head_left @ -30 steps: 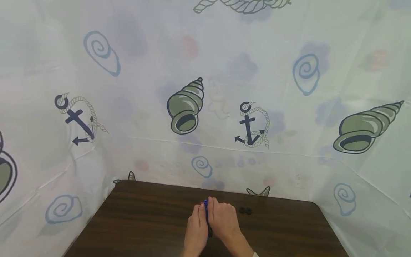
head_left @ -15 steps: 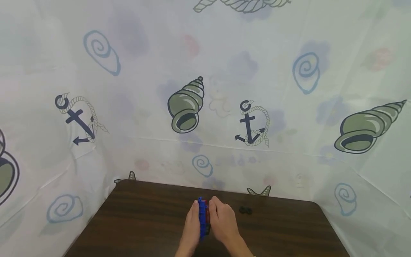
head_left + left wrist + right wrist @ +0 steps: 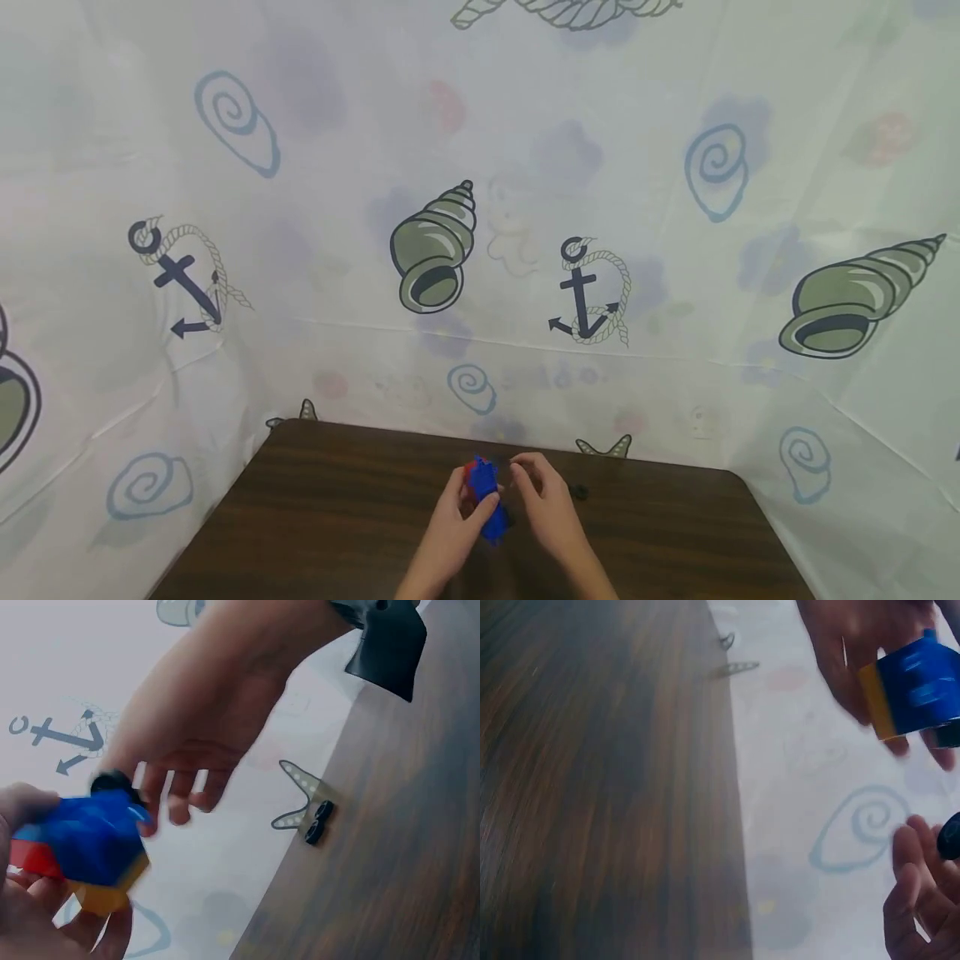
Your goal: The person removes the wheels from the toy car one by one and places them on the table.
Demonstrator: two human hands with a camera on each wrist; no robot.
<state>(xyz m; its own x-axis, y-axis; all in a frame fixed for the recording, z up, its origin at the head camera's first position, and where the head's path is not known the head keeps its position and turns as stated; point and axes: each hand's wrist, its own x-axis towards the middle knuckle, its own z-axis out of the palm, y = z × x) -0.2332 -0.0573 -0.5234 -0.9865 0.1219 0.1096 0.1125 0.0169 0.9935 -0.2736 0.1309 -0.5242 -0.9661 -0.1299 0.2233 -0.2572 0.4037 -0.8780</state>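
Note:
My left hand (image 3: 456,525) holds a blue, red and yellow plastic toy vehicle (image 3: 486,479), its thumb across the blue side. In the left wrist view the toy's blue face is turned up, with red and yellow parts below it. Just to the right is my right hand (image 3: 551,512), apart from the toy, with bent fingers. At its fingertips in the right wrist view is a small round black wheel (image 3: 951,837), which it seems to pinch. A dark piece (image 3: 949,735) shows at the toy's lower edge, partly cut off by the frame.
Two small black wheels (image 3: 319,822) lie together on the dark wooden table (image 3: 322,517), behind my right hand in the head view. A white cloth (image 3: 337,250) printed with shells and anchors hangs around the table's back and sides.
Both hands first held the toy pressed between them. The right hand has since moved off to the right, while the left has turned the toy so its blue side faces up.

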